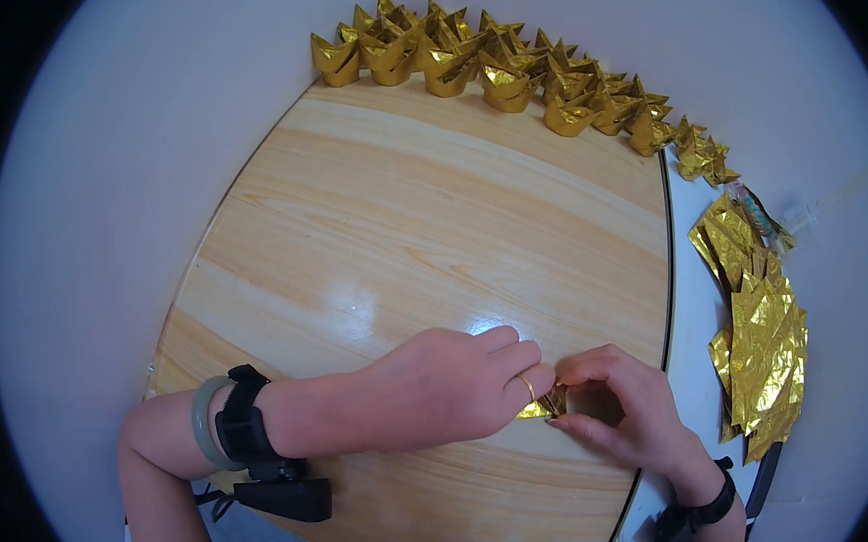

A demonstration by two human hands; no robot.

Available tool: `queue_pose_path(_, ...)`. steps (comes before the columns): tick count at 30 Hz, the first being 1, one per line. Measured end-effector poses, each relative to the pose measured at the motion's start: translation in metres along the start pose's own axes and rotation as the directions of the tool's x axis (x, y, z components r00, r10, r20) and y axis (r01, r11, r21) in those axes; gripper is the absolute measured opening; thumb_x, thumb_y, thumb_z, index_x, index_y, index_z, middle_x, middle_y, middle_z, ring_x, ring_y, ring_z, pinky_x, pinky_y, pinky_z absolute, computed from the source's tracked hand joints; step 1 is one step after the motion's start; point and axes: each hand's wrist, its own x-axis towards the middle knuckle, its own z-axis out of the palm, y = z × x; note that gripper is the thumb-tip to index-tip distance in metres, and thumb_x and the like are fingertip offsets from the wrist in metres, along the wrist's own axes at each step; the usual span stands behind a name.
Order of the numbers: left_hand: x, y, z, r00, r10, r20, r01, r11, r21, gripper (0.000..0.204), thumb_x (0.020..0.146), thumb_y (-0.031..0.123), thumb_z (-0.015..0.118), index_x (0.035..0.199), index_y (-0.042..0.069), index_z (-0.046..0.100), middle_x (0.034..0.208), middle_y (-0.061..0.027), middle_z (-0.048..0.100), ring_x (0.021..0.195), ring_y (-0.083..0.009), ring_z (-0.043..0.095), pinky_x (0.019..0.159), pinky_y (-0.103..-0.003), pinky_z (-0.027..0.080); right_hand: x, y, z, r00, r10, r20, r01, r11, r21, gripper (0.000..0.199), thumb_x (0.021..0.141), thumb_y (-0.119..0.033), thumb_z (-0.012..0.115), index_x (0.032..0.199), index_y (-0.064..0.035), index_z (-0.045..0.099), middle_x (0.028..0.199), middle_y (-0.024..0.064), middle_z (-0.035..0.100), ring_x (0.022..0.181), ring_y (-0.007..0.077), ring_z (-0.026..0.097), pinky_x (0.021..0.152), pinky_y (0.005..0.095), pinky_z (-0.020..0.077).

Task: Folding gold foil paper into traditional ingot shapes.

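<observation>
A small piece of folded gold foil paper (pixel 534 411) is between my two hands, just above the wood-grain table (pixel 391 224) near its front right. My left hand (pixel 446 385) reaches across from the left with its fingers curled down on the foil; its knuckles hide most of the piece. From the right, my right hand (pixel 626 403) pinches the other end of the foil between thumb and fingertips. The exact shape of the fold cannot be made out.
Several finished gold foil ingots (pixel 507 86) stand in rows along the table's far edge. At the right, a stack of flat gold foil sheets (pixel 766 340) lies on a white surface, with a small clear-and-blue wrapped item (pixel 761 216) behind it. Pale walls enclose the table.
</observation>
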Motion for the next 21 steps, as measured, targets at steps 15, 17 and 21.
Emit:
queue_pose_path(15,0.001,0.002,0.004,0.965,-0.263,0.009,0.256,0.931,-0.259,0.010,0.080,0.009,0.065,0.089,0.008,0.061,0.083,-0.0031,0.057,0.075,-0.0206,0.059,0.058,-0.032,0.049,0.001,0.002,0.003,0.999,-0.027,0.019,0.026,0.998,0.061,0.030,0.078,-0.010,0.074,0.105,-0.0071,0.062,0.102,0.0092,0.059,0.091,0.0251,0.060,0.077,0.0339,0.0515)
queue_pose_path(17,0.003,0.002,0.004,0.973,-0.229,-0.035,0.211,0.938,-0.275,0.007,0.077,0.007,0.065,0.082,0.007,0.061,0.084,-0.0026,0.057,0.075,-0.0193,0.058,0.054,-0.032,0.049,0.000,0.001,0.002,1.000,0.005,0.008,-0.006,0.995,0.099,0.029,0.078,-0.009,0.073,0.105,-0.0065,0.061,0.102,0.0098,0.059,0.090,0.0252,0.061,0.077,0.0338,0.0514)
queue_pose_path(21,0.001,0.001,0.005,0.985,-0.160,-0.059,0.135,0.946,-0.295,0.007,0.076,0.009,0.067,0.079,0.007,0.061,0.086,-0.0017,0.056,0.074,-0.0181,0.057,0.051,-0.031,0.048,0.002,-0.005,0.004,0.993,0.119,0.017,-0.120,0.987,0.103,0.027,0.079,-0.007,0.072,0.103,-0.0048,0.060,0.099,0.0103,0.058,0.087,0.0255,0.060,0.075,0.0335,0.0507)
